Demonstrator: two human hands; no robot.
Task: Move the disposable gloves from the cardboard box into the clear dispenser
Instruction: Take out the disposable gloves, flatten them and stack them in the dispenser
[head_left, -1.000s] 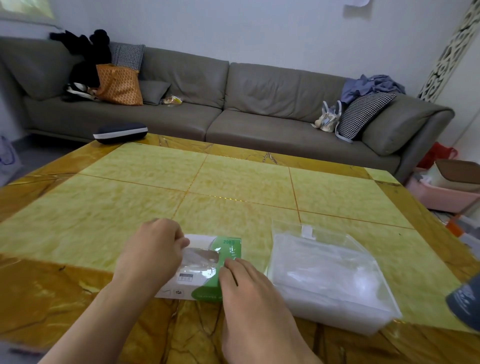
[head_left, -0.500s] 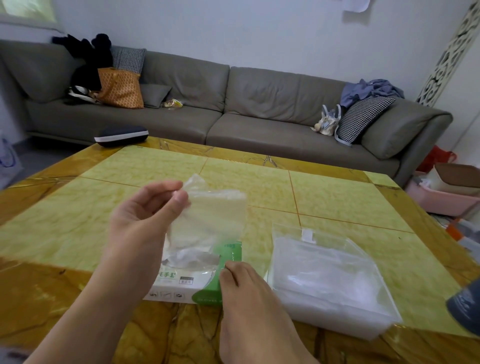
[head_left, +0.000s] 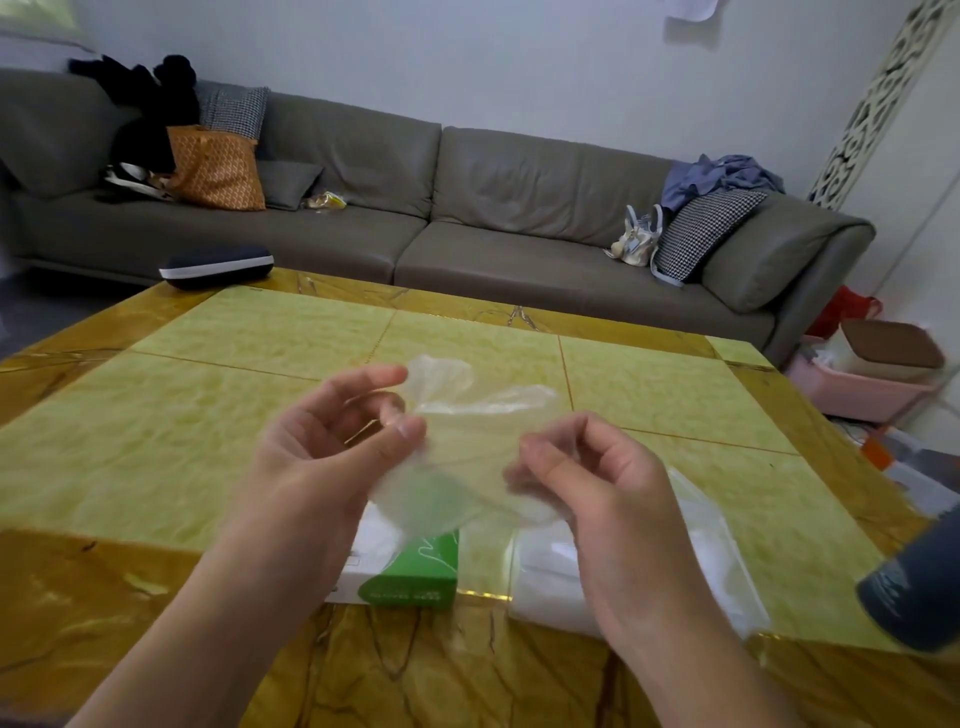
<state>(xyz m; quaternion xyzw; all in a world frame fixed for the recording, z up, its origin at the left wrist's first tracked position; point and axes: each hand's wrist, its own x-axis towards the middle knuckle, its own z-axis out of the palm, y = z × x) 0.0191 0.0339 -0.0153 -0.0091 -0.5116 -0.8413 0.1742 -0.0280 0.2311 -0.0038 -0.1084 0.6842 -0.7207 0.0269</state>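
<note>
A thin clear disposable glove is stretched in the air between my two hands, above the table. My left hand pinches its left edge between thumb and fingers. My right hand pinches its right edge with curled fingers. Below them the white and green cardboard box lies flat near the table's front edge, partly hidden by my left wrist and the glove. The clear dispenser sits just right of the box, mostly behind my right hand, with whitish plastic inside.
The yellow-green marble table spreads out ahead. A dark glasses case lies at its far left corner. A dark grey cylinder juts in at the right edge. A grey sofa with cushions and bags stands behind.
My left hand drew a glove up out of the box. My right hand left the box and rose to take the glove's other edge.
</note>
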